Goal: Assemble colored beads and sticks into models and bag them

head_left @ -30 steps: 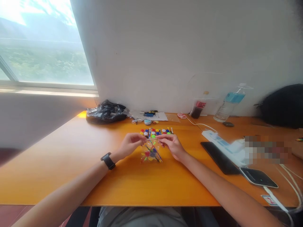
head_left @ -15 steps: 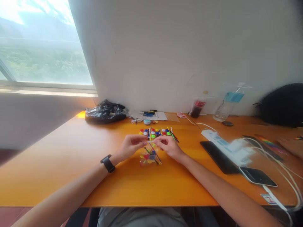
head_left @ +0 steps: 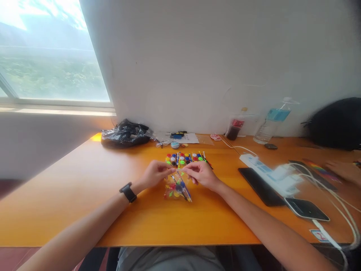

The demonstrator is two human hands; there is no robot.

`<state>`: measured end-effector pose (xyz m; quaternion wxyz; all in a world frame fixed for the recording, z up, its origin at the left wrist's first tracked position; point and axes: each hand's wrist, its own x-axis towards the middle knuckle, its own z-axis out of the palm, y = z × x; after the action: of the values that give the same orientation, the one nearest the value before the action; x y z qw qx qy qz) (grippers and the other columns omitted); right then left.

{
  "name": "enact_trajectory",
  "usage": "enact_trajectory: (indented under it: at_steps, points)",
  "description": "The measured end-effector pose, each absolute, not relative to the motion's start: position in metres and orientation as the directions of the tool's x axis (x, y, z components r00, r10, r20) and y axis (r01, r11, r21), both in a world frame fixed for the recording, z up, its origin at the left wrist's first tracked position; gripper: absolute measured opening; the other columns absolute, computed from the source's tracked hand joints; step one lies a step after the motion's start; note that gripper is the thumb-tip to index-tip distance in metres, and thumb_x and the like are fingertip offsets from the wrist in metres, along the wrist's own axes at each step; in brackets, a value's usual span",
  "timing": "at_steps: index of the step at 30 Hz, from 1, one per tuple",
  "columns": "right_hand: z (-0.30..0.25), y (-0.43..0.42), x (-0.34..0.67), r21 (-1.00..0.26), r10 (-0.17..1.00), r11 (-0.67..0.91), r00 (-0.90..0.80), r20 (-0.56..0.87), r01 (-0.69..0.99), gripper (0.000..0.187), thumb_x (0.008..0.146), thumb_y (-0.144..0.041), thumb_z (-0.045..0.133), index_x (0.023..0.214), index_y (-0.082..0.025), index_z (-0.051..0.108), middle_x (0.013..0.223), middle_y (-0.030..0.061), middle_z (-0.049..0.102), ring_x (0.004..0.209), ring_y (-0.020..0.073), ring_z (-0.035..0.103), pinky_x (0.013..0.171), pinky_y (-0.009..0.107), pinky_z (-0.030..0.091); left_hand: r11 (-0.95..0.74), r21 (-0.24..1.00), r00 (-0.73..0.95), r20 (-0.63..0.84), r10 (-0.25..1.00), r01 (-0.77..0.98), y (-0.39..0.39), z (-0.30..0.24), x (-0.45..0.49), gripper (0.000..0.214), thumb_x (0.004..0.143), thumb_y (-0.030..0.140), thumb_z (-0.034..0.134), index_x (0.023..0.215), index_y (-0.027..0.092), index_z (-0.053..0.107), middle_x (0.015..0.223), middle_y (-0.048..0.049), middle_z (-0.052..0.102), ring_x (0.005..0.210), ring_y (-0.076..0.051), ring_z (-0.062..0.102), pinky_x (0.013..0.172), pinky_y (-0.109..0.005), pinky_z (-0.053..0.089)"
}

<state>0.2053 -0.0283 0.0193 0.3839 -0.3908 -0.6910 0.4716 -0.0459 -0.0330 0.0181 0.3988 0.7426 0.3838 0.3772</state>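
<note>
A small clear plastic bag (head_left: 177, 188) filled with coloured round pieces and thin sticks hangs just above the orange table (head_left: 84, 195). My left hand (head_left: 156, 174) pinches the bag's top edge from the left, and my right hand (head_left: 200, 174) pinches it from the right. The fingertips of both hands nearly meet over the bag's mouth. A black watch (head_left: 128, 192) sits on my left wrist. Behind the bag, loose coloured caps and sticks (head_left: 184, 158) lie in rows on the table.
A black plastic bag (head_left: 125, 133) and papers with small tools (head_left: 180, 137) lie by the wall. A power strip (head_left: 262, 167), a dark tablet (head_left: 262, 186), a phone (head_left: 306, 209) and cables are on the right. A water bottle (head_left: 272, 126), a cup (head_left: 234, 130) and another person's hand (head_left: 342, 169) are at the far right.
My hands have drawn closer together at the bag's top, and the bag has shifted slightly left and lower. The other person's hand has come into view at the right.
</note>
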Motion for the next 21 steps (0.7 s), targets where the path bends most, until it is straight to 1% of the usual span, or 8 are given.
enact_trajectory:
  at_steps: [5, 9, 11, 13, 15, 17, 18, 21]
  points:
    - [0.025, -0.022, 0.215, -0.973, 0.886, 0.192, -0.449, 0.114, 0.132, 0.039, 0.081, -0.052, 0.081, 0.083, -0.014, 0.078, 0.062, 0.0022, 0.069, 0.041, 0.0107, 0.056, 0.039, 0.023, 0.044, -0.259, 0.944, 0.452, 0.144, 0.88, 0.204, -0.033, 0.021, -0.048, 0.048, 0.088, 0.06, 0.073, 0.078, 0.013, 0.073, 0.053, 0.002, 0.057, 0.043, -0.008, 0.046, 0.043, -0.019, 0.031]
    - [0.029, -0.019, 0.221, -0.973, 0.83, 0.176, -0.554, 0.065, 0.15, 0.045, 0.081, -0.056, 0.08, 0.092, -0.013, 0.08, 0.068, 0.0045, 0.072, 0.049, 0.0142, 0.063, 0.047, 0.026, 0.052, -0.295, 0.941, 0.469, 0.189, 0.863, 0.163, -0.036, 0.02, -0.045, 0.045, 0.089, 0.057, 0.074, 0.082, 0.013, 0.074, 0.064, -0.0013, 0.065, 0.053, -0.01, 0.054, 0.05, -0.02, 0.04]
    - [0.032, -0.011, 0.229, -0.957, 0.825, 0.221, -0.559, 0.081, 0.188, 0.046, 0.081, -0.058, 0.08, 0.09, -0.013, 0.08, 0.067, 0.0053, 0.072, 0.052, 0.0156, 0.064, 0.051, 0.029, 0.053, -0.339, 0.927, 0.459, 0.233, 0.857, 0.162, -0.039, 0.02, -0.043, 0.044, 0.09, 0.055, 0.073, 0.083, 0.013, 0.076, 0.074, -0.0044, 0.071, 0.063, -0.012, 0.059, 0.057, -0.021, 0.045]
    - [0.033, 0.005, 0.244, -0.906, 0.864, 0.329, -0.473, 0.175, 0.267, 0.044, 0.085, -0.058, 0.076, 0.087, -0.014, 0.079, 0.072, 0.0072, 0.073, 0.06, 0.0181, 0.066, 0.058, 0.031, 0.054, -0.358, 0.918, 0.444, 0.253, 0.859, 0.169, -0.041, 0.021, -0.041, 0.044, 0.092, 0.055, 0.071, 0.084, 0.012, 0.076, 0.077, -0.0056, 0.072, 0.067, -0.014, 0.06, 0.06, -0.023, 0.046]
    - [0.033, 0.029, 0.265, -0.759, 0.889, 0.456, -0.285, 0.359, 0.465, 0.038, 0.095, -0.051, 0.064, 0.093, -0.016, 0.08, 0.087, 0.0101, 0.077, 0.076, 0.0222, 0.07, 0.068, 0.033, 0.056, -0.352, 0.921, 0.431, 0.253, 0.866, 0.165, -0.042, 0.022, -0.04, 0.044, 0.092, 0.056, 0.071, 0.084, 0.012, 0.076, 0.074, -0.0052, 0.071, 0.066, -0.014, 0.06, 0.059, -0.023, 0.046]
    - [0.031, 0.057, 0.289, -0.488, 0.861, 0.422, -0.171, 0.478, 0.764, 0.031, 0.1, -0.03, 0.052, 0.101, -0.014, 0.079, 0.105, 0.0147, 0.076, 0.099, 0.0263, 0.07, 0.087, 0.038, 0.056, -0.347, 0.926, 0.426, 0.255, 0.868, 0.151, -0.042, 0.022, -0.04, 0.044, 0.092, 0.056, 0.071, 0.084, 0.013, 0.075, 0.074, -0.0052, 0.071, 0.066, -0.014, 0.061, 0.059, -0.023, 0.047]
    - [0.028, 0.07, 0.3, -0.35, 0.869, 0.36, -0.175, 0.463, 0.865, 0.033, 0.099, -0.021, 0.047, 0.107, -0.014, 0.079, 0.114, 0.0162, 0.074, 0.109, 0.0268, 0.068, 0.098, 0.04, 0.053, -0.348, 0.926, 0.424, 0.26, 0.868, 0.146, -0.042, 0.022, -0.039, 0.043, 0.092, 0.056, 0.072, 0.085, 0.013, 0.075, 0.075, -0.0054, 0.072, 0.066, -0.015, 0.062, 0.059, -0.023, 0.048]
    - [0.019, 0.103, 0.321, -0.253, 0.895, 0.314, -0.196, 0.401, 0.915, 0.039, 0.09, -0.01, 0.05, 0.116, -0.011, 0.078, 0.139, 0.0226, 0.063, 0.133, 0.032, 0.057, 0.116, 0.048, 0.04, -0.324, 0.937, 0.427, 0.242, 0.871, 0.13, -0.042, 0.019, -0.037, 0.042, 0.092, 0.056, 0.071, 0.088, 0.014, 0.073, 0.08, -0.0061, 0.073, 0.068, -0.016, 0.066, 0.06, -0.024, 0.053]
